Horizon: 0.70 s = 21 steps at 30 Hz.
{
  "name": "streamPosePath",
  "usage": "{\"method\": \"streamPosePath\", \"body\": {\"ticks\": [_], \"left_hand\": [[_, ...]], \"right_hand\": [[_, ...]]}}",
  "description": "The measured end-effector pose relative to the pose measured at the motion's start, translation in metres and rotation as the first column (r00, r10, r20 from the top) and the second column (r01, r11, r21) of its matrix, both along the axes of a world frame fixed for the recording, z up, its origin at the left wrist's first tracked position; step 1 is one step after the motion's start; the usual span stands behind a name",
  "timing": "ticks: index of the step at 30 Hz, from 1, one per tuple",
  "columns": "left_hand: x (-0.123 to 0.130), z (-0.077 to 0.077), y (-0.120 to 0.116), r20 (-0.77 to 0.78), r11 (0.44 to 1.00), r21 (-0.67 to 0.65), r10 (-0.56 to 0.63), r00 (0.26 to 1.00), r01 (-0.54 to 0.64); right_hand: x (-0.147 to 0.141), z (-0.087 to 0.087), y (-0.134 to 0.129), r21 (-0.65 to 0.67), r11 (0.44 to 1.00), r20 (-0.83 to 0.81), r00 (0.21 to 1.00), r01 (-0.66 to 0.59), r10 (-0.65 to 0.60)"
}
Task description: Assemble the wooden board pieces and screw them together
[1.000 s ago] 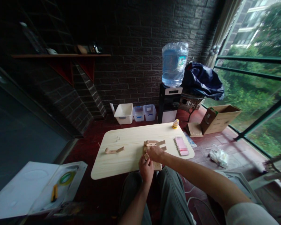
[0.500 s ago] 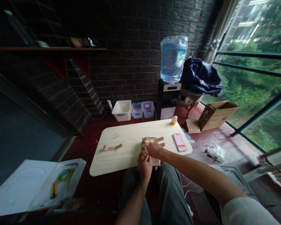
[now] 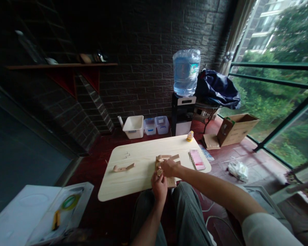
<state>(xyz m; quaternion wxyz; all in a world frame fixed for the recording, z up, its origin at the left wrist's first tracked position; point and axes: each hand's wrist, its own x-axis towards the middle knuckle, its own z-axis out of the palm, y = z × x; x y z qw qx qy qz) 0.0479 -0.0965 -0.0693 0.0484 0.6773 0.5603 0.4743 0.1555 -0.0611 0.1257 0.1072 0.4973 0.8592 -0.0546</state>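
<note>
My left hand [image 3: 159, 188] is closed at the near edge of the pale table [image 3: 141, 153], its fingertips gripping a small round wooden end [image 3: 159, 173]. Just beyond it, my right hand [image 3: 170, 167] has its fingers bent down over the wooden pieces; what they grip, if anything, is hidden. Under both hands lies a wooden board [image 3: 171, 183], partly covered. A curved wooden hook [image 3: 165, 156] rests along its far side, with its flat end pointing right. Another wooden hook with holes [image 3: 124, 168] lies apart to the left. Several small metal pieces [image 3: 127, 155], perhaps screws, lie behind it.
A pink phone-shaped item [image 3: 197, 160] and a small yellow-based bottle [image 3: 190, 136] are on the table's right side. An open white case [image 3: 84, 191] with yellow-handled tool [image 3: 55, 220] sits at lower left. Bins [image 3: 133, 127] and a water dispenser [image 3: 183, 112] stand behind.
The whole view has tilted up slightly, so the table sits lower in the picture. Both hands stay together over the board with only a slight shift of the fingers.
</note>
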Motion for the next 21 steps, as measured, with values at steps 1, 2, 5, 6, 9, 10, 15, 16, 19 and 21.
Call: {"method": "streamPosePath", "body": {"ticks": [1,2,5,6,9,10,15,16,19,21], "left_hand": [[0.000,0.000,0.000,0.003,1.000,0.006,0.002,1.000,-0.002],[0.000,0.000,0.000,0.002,1.000,0.011,-0.010,1.000,0.010],[-0.001,-0.001,-0.001,-0.001,1.000,0.024,0.001,1.000,-0.001],[-0.001,-0.001,-0.001,-0.002,1.000,0.026,0.004,1.000,-0.004],[-0.001,-0.001,-0.002,0.002,1.000,0.023,0.006,1.000,-0.007],[-0.001,-0.001,-0.003,0.006,1.000,0.022,0.006,1.000,-0.007],[-0.001,-0.002,-0.003,0.018,1.000,0.014,-0.005,1.000,0.005],[-0.001,-0.002,-0.002,0.015,1.000,0.012,-0.003,1.000,0.003],[0.000,-0.004,-0.002,0.010,1.000,0.014,0.005,1.000,-0.005],[0.000,-0.004,-0.001,0.010,1.000,0.016,0.003,1.000,-0.003]], "right_hand": [[0.000,0.004,0.001,-0.006,0.999,0.004,0.999,-0.036,0.036],[-0.001,0.007,0.002,-0.010,0.998,0.011,0.998,-0.066,0.066],[-0.003,0.014,0.004,0.022,0.995,0.047,0.994,-0.095,0.094],[-0.004,0.015,0.004,0.042,0.995,0.059,0.994,-0.095,0.092],[-0.004,0.010,0.003,0.066,0.987,0.081,0.987,-0.146,0.141],[-0.004,0.008,0.002,0.063,0.985,0.080,0.985,-0.158,0.153],[0.001,-0.002,0.001,0.069,0.993,0.024,0.995,-0.094,0.093],[0.001,-0.003,0.001,0.071,0.994,0.019,0.996,-0.085,0.083],[0.003,-0.005,0.002,0.061,0.994,0.027,0.996,-0.086,0.084],[0.004,-0.007,0.003,0.055,0.996,0.033,0.997,-0.077,0.075]]}}
